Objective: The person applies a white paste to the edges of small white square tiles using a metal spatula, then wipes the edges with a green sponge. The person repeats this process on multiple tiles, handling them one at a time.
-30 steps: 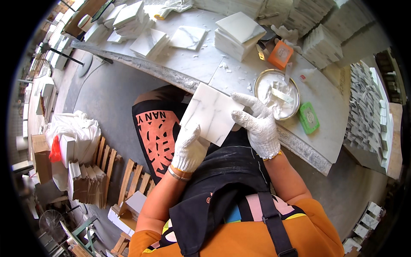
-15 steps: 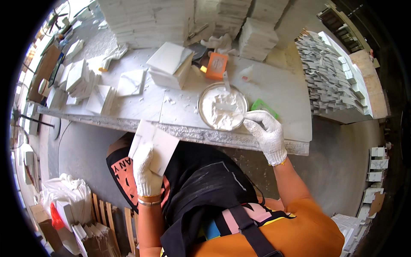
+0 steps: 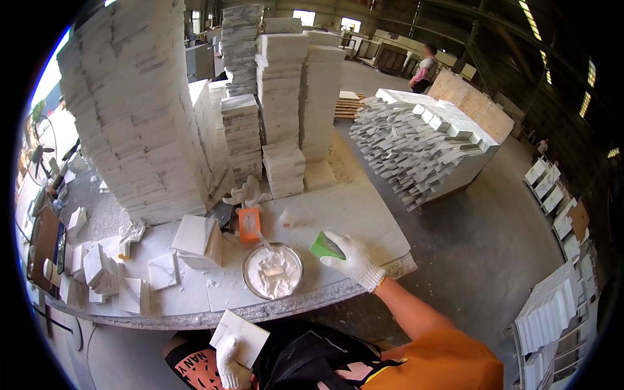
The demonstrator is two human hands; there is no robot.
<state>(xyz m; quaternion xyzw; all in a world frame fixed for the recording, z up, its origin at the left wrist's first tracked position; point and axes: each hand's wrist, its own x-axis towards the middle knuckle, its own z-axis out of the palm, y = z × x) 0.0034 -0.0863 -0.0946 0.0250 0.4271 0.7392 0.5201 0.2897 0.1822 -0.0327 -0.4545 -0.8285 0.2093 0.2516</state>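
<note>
My right hand (image 3: pixel 350 257), in a white glove, grips a green scraper (image 3: pixel 325 246) on the stone table (image 3: pixel 364 214), just right of a round metal bowl (image 3: pixel 273 272) of white paste. My left hand (image 3: pixel 229 365), also gloved, holds a white square tile (image 3: pixel 239 337) low over my lap, below the table's front edge. An orange box (image 3: pixel 249 224) stands just behind the bowl. A stick rests in the paste.
Tall stacks of white tiles (image 3: pixel 136 117) rise at the back of the table, with more stacks (image 3: pixel 284 97) beside them. Loose tiles (image 3: pixel 195 237) lie left of the bowl. A pallet of tiles (image 3: pixel 422 143) stands on the right; a person (image 3: pixel 424 65) is far behind it.
My right hand left the tile, reached over the table and closed on the green scraper. My left hand kept the tile and lowered it to my lap. My view tilted up.
</note>
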